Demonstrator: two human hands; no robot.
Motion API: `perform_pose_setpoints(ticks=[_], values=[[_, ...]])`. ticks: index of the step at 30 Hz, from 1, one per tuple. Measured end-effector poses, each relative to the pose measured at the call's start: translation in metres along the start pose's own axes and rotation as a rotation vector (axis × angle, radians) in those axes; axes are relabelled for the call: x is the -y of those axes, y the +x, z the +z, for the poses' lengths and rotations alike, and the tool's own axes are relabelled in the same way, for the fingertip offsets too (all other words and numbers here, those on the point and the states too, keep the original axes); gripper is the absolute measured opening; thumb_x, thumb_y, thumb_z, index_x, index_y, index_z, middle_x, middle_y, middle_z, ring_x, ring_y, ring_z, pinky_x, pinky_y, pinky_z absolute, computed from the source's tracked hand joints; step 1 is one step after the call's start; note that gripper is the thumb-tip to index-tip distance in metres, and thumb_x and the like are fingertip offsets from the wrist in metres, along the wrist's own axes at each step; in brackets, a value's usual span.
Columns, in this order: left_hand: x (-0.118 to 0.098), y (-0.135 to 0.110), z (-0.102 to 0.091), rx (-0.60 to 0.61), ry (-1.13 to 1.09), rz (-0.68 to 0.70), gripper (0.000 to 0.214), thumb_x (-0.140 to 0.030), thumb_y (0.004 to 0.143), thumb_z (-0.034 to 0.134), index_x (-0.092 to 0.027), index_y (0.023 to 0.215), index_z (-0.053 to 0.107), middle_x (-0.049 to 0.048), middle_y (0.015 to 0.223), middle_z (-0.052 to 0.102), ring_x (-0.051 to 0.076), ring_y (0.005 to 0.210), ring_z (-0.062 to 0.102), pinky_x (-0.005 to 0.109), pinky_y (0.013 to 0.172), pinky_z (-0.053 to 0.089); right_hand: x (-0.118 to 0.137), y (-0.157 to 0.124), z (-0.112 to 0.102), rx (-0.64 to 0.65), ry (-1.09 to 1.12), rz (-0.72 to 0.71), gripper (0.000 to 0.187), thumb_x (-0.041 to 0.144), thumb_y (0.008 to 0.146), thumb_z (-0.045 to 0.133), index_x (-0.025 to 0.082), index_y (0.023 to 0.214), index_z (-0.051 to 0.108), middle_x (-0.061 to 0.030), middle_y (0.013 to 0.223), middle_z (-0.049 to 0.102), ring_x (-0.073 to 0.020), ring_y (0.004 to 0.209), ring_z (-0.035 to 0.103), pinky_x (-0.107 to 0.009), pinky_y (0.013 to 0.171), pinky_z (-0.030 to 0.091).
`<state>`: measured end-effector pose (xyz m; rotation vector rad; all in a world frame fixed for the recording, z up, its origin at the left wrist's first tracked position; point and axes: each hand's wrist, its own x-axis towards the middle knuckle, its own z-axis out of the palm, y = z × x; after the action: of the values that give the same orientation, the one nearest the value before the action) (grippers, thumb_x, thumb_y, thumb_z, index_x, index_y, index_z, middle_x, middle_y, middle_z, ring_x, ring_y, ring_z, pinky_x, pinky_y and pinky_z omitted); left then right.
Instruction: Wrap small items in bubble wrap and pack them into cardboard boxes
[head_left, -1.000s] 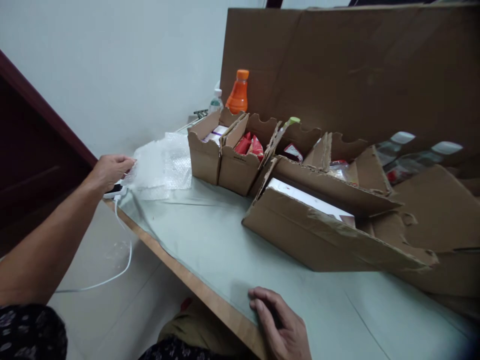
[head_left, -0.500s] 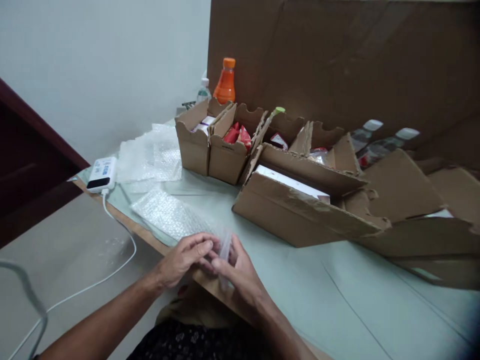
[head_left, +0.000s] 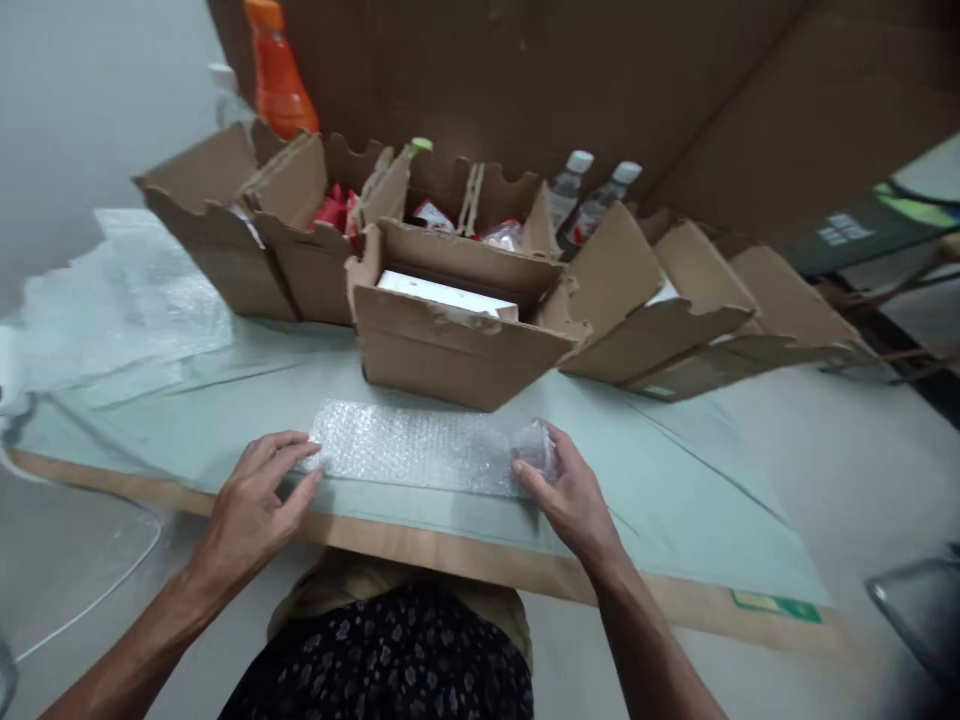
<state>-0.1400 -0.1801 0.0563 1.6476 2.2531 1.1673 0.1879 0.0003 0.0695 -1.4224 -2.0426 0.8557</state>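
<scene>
A clear strip of bubble wrap [head_left: 412, 445] lies flat along the front of the table. My left hand [head_left: 259, 490] rests at its left end, fingers stretched out and thumb apart, fingertips touching the edge. At the other end my right hand [head_left: 574, 495] is closed round a clear, cup-like object [head_left: 534, 450], which sits on the wrap. Its exact kind is hard to make out through the blur and the fingers.
Behind the wrap stands a cardboard bin [head_left: 450, 355] with a white box [head_left: 450, 292] inside. More cardboard bins [head_left: 217, 255] flank it. Bubble wrap sheets [head_left: 127, 300] lie at left. An orange bottle [head_left: 281, 85] and clear bottles [head_left: 596, 205] stand behind the bins.
The view has swung right. My hands, close together around the clear object before, are now apart at the two ends of the bubble wrap. The right hand keeps the object.
</scene>
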Motion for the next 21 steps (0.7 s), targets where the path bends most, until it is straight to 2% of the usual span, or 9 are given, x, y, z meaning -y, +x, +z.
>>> perform_pose_setpoints(ticks=[3,5,6,9,12,14,17,19,21], values=[[-0.014,0.007,0.021,0.000,0.063,0.207,0.020,-0.032,0.093,0.060,-0.025,0.105,0.074,0.0105,0.113,0.070,0.029,0.105,0.066,0.044,0.088,0.057,-0.024,-0.018,-0.021,-0.231,-0.127,0.008,0.062,0.047,0.088,0.066,0.016,0.140,0.054,-0.0165,0.121,0.073,-0.0300,0.103,0.070,-0.048,0.088,0.058],[-0.022,0.013,0.029,0.023,0.090,0.278,0.020,-0.028,0.094,0.059,-0.026,0.107,0.073,0.0105,0.117,0.070,0.030,0.108,0.065,0.047,0.094,0.054,-0.022,-0.024,-0.020,-0.310,-0.162,-0.065,0.049,0.041,0.093,0.062,0.018,0.135,0.059,-0.0160,0.123,0.072,-0.0296,0.106,0.070,-0.050,0.091,0.057],[-0.025,0.016,0.033,0.040,0.102,0.304,0.020,-0.027,0.094,0.058,-0.026,0.108,0.073,0.0105,0.118,0.070,0.030,0.109,0.065,0.047,0.095,0.053,-0.015,-0.025,-0.013,-0.294,-0.169,-0.129,0.041,0.037,0.095,0.060,0.019,0.132,0.062,-0.0152,0.123,0.072,-0.0295,0.109,0.069,-0.051,0.095,0.056],[-0.024,0.024,0.044,0.139,0.134,0.363,0.022,-0.024,0.094,0.056,-0.026,0.108,0.074,0.0100,0.118,0.071,0.030,0.109,0.064,0.046,0.093,0.052,0.019,-0.017,0.021,-0.032,-0.213,-0.392,0.033,0.024,0.098,0.055,0.023,0.130,0.065,-0.0128,0.132,0.069,-0.0292,0.123,0.063,-0.053,0.105,0.051],[-0.015,0.026,0.056,0.223,0.172,0.386,0.023,-0.024,0.094,0.055,-0.026,0.106,0.074,0.0100,0.113,0.073,0.030,0.103,0.065,0.044,0.087,0.052,0.039,-0.006,0.050,0.271,-0.327,-0.572,0.033,0.029,0.098,0.061,0.023,0.130,0.065,-0.0114,0.146,0.061,-0.0311,0.132,0.056,-0.052,0.104,0.051],[-0.009,0.026,0.060,0.232,0.174,0.383,0.023,-0.024,0.093,0.055,-0.026,0.106,0.074,0.0097,0.112,0.073,0.029,0.102,0.065,0.043,0.086,0.052,0.031,-0.006,0.050,0.326,-0.369,-0.570,0.034,0.031,0.099,0.061,0.021,0.131,0.065,-0.0120,0.149,0.058,-0.0321,0.135,0.053,-0.052,0.104,0.050],[-0.008,0.031,0.056,0.246,0.075,0.367,0.023,-0.027,0.092,0.056,-0.028,0.107,0.074,0.0079,0.113,0.074,0.028,0.106,0.067,0.041,0.087,0.053,-0.001,-0.015,0.023,0.185,-0.356,-0.417,0.028,0.030,0.102,0.054,0.019,0.125,0.068,-0.0133,0.141,0.064,-0.0327,0.130,0.058,-0.053,0.103,0.050],[-0.013,0.041,0.050,0.202,-0.021,0.242,0.025,-0.031,0.092,0.058,-0.027,0.113,0.072,0.0085,0.116,0.072,0.028,0.107,0.068,0.036,0.077,0.055,-0.017,-0.016,0.002,0.039,-0.302,-0.326,0.027,0.032,0.102,0.051,0.021,0.118,0.070,-0.0133,0.132,0.069,-0.0322,0.123,0.063,-0.053,0.100,0.051],[-0.021,0.057,0.044,0.095,-0.103,0.035,0.039,-0.037,0.090,0.061,-0.025,0.126,0.065,0.0111,0.121,0.070,0.027,0.102,0.069,0.030,0.062,0.053,-0.018,-0.007,-0.011,-0.057,-0.209,-0.274,0.030,0.035,0.101,0.051,0.022,0.122,0.068,-0.0130,0.129,0.071,-0.0309,0.119,0.065,-0.051,0.100,0.053]])
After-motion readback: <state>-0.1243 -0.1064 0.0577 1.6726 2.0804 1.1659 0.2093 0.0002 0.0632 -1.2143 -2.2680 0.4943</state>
